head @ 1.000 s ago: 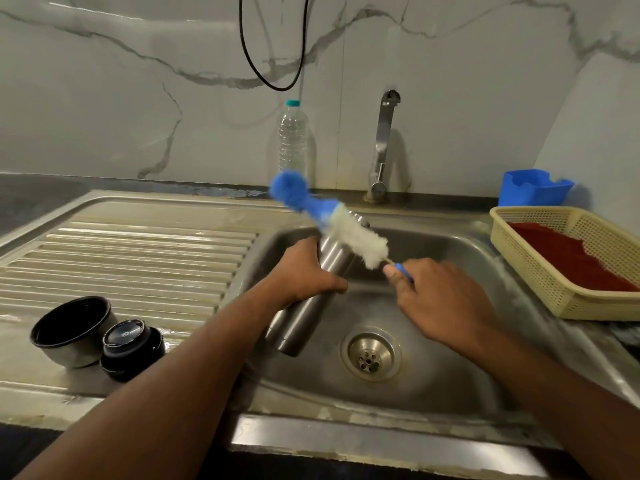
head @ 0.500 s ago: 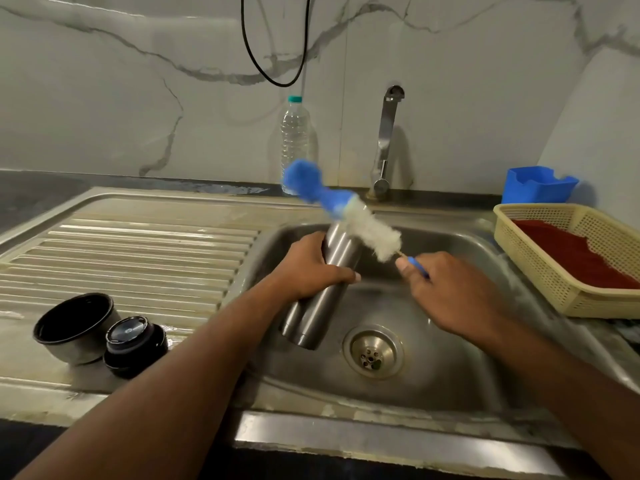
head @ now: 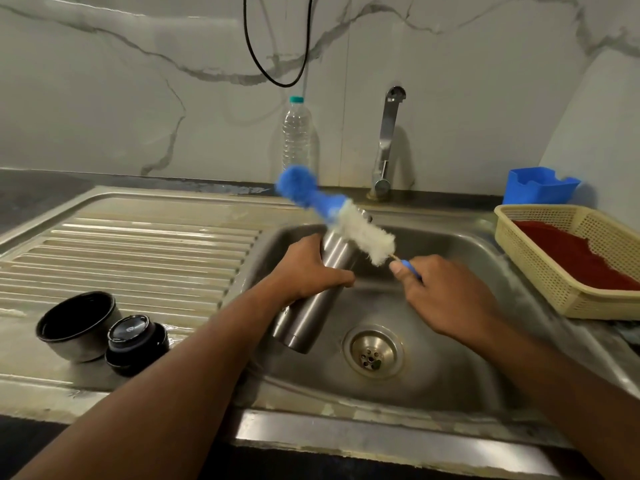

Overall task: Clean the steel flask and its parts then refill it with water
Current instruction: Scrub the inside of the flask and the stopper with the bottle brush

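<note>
Left hand (head: 308, 271) grips the steel flask (head: 313, 299), held tilted over the sink (head: 450, 358) basin, left of the drain (head: 373, 351). Right hand (head: 446, 299) pinches the handle of the bottle brush (head: 346, 223), bristles above the flask mouth. Steel cup (head: 78, 325) and black stopper (head: 136, 342) stand touching on the drainboard, left of the sink.

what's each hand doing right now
Left hand: fingers wrapped round the steel flask.
Right hand: fingers pinching the bottle brush handle.
</note>
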`<state>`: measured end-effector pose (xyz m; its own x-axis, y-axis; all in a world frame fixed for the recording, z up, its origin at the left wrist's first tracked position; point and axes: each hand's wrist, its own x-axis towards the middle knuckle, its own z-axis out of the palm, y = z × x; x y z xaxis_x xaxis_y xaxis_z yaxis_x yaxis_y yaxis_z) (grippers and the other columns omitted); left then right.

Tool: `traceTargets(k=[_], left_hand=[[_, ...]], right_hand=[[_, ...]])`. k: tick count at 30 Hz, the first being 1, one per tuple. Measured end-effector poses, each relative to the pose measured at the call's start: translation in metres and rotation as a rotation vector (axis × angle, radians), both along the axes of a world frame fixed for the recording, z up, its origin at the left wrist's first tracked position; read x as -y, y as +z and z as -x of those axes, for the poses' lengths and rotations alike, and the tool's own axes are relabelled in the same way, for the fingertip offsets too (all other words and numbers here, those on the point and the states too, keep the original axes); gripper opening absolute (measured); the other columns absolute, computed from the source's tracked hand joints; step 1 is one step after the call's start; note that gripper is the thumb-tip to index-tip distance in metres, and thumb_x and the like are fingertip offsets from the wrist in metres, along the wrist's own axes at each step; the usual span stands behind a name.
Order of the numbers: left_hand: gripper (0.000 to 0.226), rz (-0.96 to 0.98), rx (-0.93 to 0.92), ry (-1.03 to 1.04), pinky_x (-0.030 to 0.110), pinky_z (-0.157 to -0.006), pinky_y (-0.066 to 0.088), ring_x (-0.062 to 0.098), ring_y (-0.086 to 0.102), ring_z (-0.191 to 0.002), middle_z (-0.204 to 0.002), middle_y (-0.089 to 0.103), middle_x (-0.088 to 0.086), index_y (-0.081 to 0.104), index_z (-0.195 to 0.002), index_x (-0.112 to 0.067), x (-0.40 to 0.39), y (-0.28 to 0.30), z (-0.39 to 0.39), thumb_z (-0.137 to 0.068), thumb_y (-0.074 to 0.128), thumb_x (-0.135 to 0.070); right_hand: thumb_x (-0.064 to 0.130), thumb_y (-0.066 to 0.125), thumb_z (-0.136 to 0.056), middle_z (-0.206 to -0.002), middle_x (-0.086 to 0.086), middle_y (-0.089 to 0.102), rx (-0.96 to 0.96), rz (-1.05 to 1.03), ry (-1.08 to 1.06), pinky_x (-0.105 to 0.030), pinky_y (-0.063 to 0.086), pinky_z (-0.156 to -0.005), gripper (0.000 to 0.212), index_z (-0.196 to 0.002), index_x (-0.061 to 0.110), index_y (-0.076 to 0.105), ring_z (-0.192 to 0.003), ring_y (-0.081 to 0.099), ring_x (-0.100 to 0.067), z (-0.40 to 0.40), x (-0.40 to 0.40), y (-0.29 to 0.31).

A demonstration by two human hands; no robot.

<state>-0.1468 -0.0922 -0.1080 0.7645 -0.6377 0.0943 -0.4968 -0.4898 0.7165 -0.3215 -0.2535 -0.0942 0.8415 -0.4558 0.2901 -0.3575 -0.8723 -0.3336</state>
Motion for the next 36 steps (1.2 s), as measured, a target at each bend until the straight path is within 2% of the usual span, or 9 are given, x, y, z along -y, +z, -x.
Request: traceTargets(k=[3,7,10,12,16,25,28,31,36], left_hand=[[0.062,-0.018,0.028,0.013,0.028,-0.074,0.056,0.013,0.064,-0.090,-0.103,0.066,-0.002,0.059,-0.114,-0.018,0.000,0.001,-0.002,-0.068,0.093,-0.041],[0.064,-0.004,0.011,0.000,0.022,-0.071,0.052,0.009,0.061,-0.091,-0.104,0.063,-0.003,0.053,-0.119,-0.021,0.000,0.000,0.000,-0.071,0.093,-0.035],[0.071,0.016,-0.005,-0.013,0.037,-0.086,0.060,0.018,0.065,-0.098,-0.112,0.065,0.002,0.056,-0.127,-0.016,0.001,0.002,-0.001,-0.069,0.094,-0.033],[0.063,0.019,-0.039,-0.043,0.039,-0.090,0.060,0.019,0.065,-0.099,-0.112,0.065,0.003,0.053,-0.125,-0.017,0.002,0.004,0.000,-0.075,0.089,-0.029],[0.057,0.016,-0.041,-0.060,0.037,-0.085,0.059,0.019,0.065,-0.096,-0.108,0.065,0.003,0.055,-0.119,-0.016,0.004,0.003,0.000,-0.076,0.088,-0.029],[0.064,-0.018,0.058,0.007,0.038,-0.084,0.059,0.020,0.065,-0.096,-0.105,0.066,0.002,0.062,-0.116,-0.013,0.001,0.003,0.001,-0.067,0.096,-0.038],[0.064,-0.032,0.078,0.006,0.028,-0.077,0.055,0.017,0.061,-0.097,-0.106,0.061,-0.001,0.059,-0.120,-0.013,0.001,0.001,0.002,-0.071,0.094,-0.033],[0.060,-0.068,0.112,-0.003,0.027,-0.070,0.051,0.017,0.060,-0.091,-0.103,0.062,0.001,0.060,-0.112,-0.014,0.001,0.002,0.001,-0.068,0.095,-0.037],[0.059,-0.064,0.133,0.003,0.018,-0.065,0.042,0.010,0.058,-0.089,-0.097,0.059,-0.006,0.055,-0.113,-0.019,0.000,0.000,0.000,-0.072,0.093,-0.037]], right_hand=[[0.055,0.039,-0.106,-0.059,0.001,0.056,0.036,-0.038,-0.010,-0.037,0.043,-0.057,0.054,-0.067,0.020,0.050,-0.058,0.055,-0.018,0.000,0.003,-0.001],[0.055,0.040,-0.106,-0.061,0.002,0.056,-0.018,0.032,0.018,-0.039,0.049,-0.060,0.051,-0.069,0.021,0.052,-0.060,0.057,-0.019,0.000,-0.007,-0.001],[0.056,0.039,-0.105,-0.059,0.002,0.056,0.067,-0.040,-0.030,-0.036,0.042,-0.057,0.054,-0.067,0.020,0.050,-0.058,0.056,-0.020,-0.001,0.002,0.000],[0.055,0.041,-0.105,-0.058,0.001,0.056,0.034,-0.009,0.013,-0.034,0.038,-0.054,0.053,-0.066,0.020,0.050,-0.056,0.055,-0.017,-0.001,0.000,-0.004],[0.061,0.035,-0.102,-0.059,0.002,0.055,0.028,-0.035,-0.031,-0.038,0.047,-0.058,0.055,-0.066,0.022,0.050,-0.058,0.056,-0.020,-0.002,0.006,-0.002],[0.058,0.037,-0.104,-0.059,0.002,0.053,0.051,-0.038,-0.032,-0.037,0.044,-0.058,0.055,-0.065,0.021,0.047,-0.059,0.055,-0.022,-0.002,0.008,-0.005],[0.057,0.039,-0.105,-0.062,0.003,0.056,-0.023,0.062,0.033,-0.039,0.049,-0.060,0.052,-0.070,0.020,0.051,-0.062,0.058,-0.022,-0.001,-0.005,-0.007],[0.057,0.037,-0.105,-0.065,0.003,0.056,0.026,0.023,-0.071,-0.041,0.052,-0.065,0.051,-0.070,0.022,0.049,-0.067,0.060,-0.026,0.000,0.002,0.002],[0.055,0.039,-0.106,-0.065,0.004,0.057,-0.040,0.075,0.007,-0.035,0.042,-0.058,0.050,-0.072,0.021,0.050,-0.064,0.058,-0.020,0.001,-0.010,-0.004]])
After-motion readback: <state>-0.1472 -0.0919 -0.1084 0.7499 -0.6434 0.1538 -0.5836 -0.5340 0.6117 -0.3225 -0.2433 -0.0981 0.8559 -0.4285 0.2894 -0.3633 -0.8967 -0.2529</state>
